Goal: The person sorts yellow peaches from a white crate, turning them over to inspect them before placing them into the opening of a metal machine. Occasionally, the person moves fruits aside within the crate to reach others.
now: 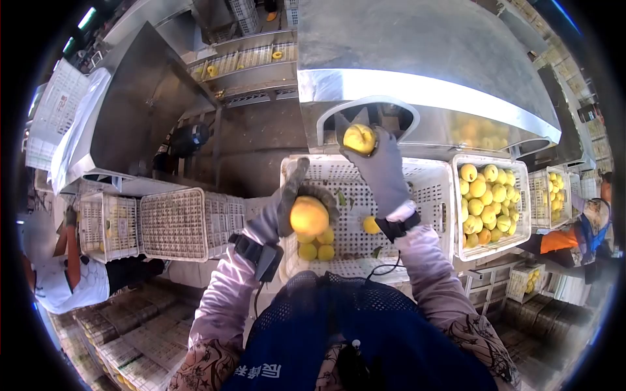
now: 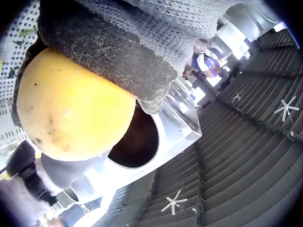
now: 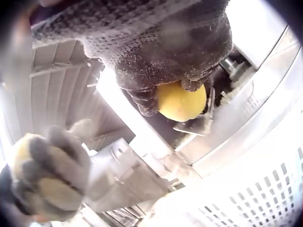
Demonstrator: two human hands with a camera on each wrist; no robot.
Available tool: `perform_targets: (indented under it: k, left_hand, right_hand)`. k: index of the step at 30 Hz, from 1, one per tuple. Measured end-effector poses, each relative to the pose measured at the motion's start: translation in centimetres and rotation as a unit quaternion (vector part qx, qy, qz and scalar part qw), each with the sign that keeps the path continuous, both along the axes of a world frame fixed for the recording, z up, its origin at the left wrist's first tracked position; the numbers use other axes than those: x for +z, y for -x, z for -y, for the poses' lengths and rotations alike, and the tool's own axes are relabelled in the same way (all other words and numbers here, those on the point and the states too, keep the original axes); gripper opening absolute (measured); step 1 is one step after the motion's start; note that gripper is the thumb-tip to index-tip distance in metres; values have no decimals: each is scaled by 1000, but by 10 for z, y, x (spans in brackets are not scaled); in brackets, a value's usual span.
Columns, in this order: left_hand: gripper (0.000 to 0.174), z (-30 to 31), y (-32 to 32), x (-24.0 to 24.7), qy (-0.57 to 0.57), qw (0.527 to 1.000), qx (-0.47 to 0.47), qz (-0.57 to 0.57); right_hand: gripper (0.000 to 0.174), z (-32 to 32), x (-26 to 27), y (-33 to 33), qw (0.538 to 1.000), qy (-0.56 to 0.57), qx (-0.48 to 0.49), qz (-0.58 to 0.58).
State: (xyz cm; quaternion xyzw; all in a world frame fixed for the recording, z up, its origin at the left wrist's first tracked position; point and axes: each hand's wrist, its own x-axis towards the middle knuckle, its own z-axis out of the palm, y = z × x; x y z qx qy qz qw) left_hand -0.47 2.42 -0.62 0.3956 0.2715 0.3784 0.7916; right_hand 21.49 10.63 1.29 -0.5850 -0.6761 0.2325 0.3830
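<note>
My gloved left hand (image 1: pixel 297 205) grips a large yellow fruit (image 1: pixel 309 216) above the white perforated crate (image 1: pixel 427 189) in front of me; the same left-hand fruit (image 2: pixel 71 109) fills the left wrist view. My gloved right hand (image 1: pixel 375 156) holds a smaller yellow fruit (image 1: pixel 359 138) up at the arched opening (image 1: pixel 368 114) of the steel machine; this right-hand fruit (image 3: pixel 181 101) shows under curled fingers (image 3: pixel 147 101). Several yellow fruits (image 1: pixel 316 247) lie in the crate below my hands.
A full crate of yellow fruit (image 1: pixel 486 202) stands to the right, with another crate (image 1: pixel 553 195) beyond it. Empty white crates (image 1: pixel 173 225) lie to the left. The steel hood (image 1: pixel 424 52) hangs ahead. Another person (image 1: pixel 587 228) stands at the right, another worker (image 1: pixel 72 274) at the left.
</note>
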Motion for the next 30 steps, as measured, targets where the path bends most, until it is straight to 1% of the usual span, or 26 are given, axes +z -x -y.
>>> perform_targets:
  k: [1,3,5,6,7,8,9,10,11,12,13,14,15,16,17,18,19,20,21,23,24,25,26,27,29,30]
  left_hand:
    - [99,5,2,0,8,1000,-14,-19]
    - [101,23,8,-21,61,996,-1,-58]
    - [74,38,18,-37,140,990,-5,-11]
    - [60,51,21,-46,-186,978,8,-96]
    - [60,48,18,-39,-186,978,8,-93]
    - [56,47,15,-30,-114,985,24,-129]
    - [91,50,13,-23,-39,985,39,-166]
    - [93,48,12,-33,21,992,54,-114]
    - [95,44,13,-61,53,998,38,22]
    - [74,40,11,-46,197,975,104,-12]
    - [47,42,3,-15,-3,990,141,-2]
    - [43,30,9,-16,-264,925,134,-237]
    - [41,21,14,-15,-496,740,105,-443]
    - [41,21,10,-9,-497,736,107,-447]
    - [38,19,-1,0,-367,869,156,-294]
    - [35,19,-11,5,-214,950,195,-122]
    - [35,19,-16,3,-215,949,195,-121]
    - [40,17,-21,1,-159,969,173,-73]
    - [46,15,-26,0,-102,983,150,-26]
    - [43,13,-35,-4,-71,987,141,-5]
    - [44,13,-39,-21,-67,987,145,-17]
    - [46,12,-44,-26,-62,986,149,-29]
    - [46,13,-47,-30,-62,987,147,-29]
    - [48,14,-50,-30,-138,974,159,-84]
    - [54,14,-55,-30,-287,920,183,-192]
    - [52,23,-74,25,-3,975,215,59]
  right_hand:
    - [73,-7,-6,7,1000,0,-5,0]
    - [71,-20,-15,22,996,32,-62,47]
    - [69,-34,-18,28,995,38,-77,53]
    - [71,-46,-19,31,993,49,-86,58]
    - [73,-57,-18,35,992,59,-94,62]
    - [64,-64,-19,41,991,-54,-108,50]
    - [64,-67,-12,38,992,-48,-108,52]
    - [59,-70,4,33,995,2,-90,43]
    - [54,-68,19,27,995,59,-71,34]
    - [53,-63,34,18,995,88,-47,7]
    - [51,-54,43,9,992,118,-22,-22]
    - [58,-38,45,5,993,60,24,-103]
    - [73,-13,47,4,989,71,26,-130]
    - [79,9,50,3,967,187,59,-160]
    - [87,28,53,0,932,300,91,-184]
    - [87,44,51,-2,932,298,93,-183]
    - [91,58,43,-3,930,309,131,-151]
    - [96,68,37,-5,925,318,168,-121]
    - [96,76,34,-7,926,315,166,-122]
    - [100,83,31,-12,971,173,158,-35]
    - [85,83,42,-16,973,121,195,10]
    - [85,85,40,-19,974,121,193,10]
    - [85,86,35,-20,974,76,199,73]
    - [84,87,28,-20,969,31,203,136]
    - [86,81,17,-23,977,34,175,119]
    - [88,77,16,-24,982,37,182,40]
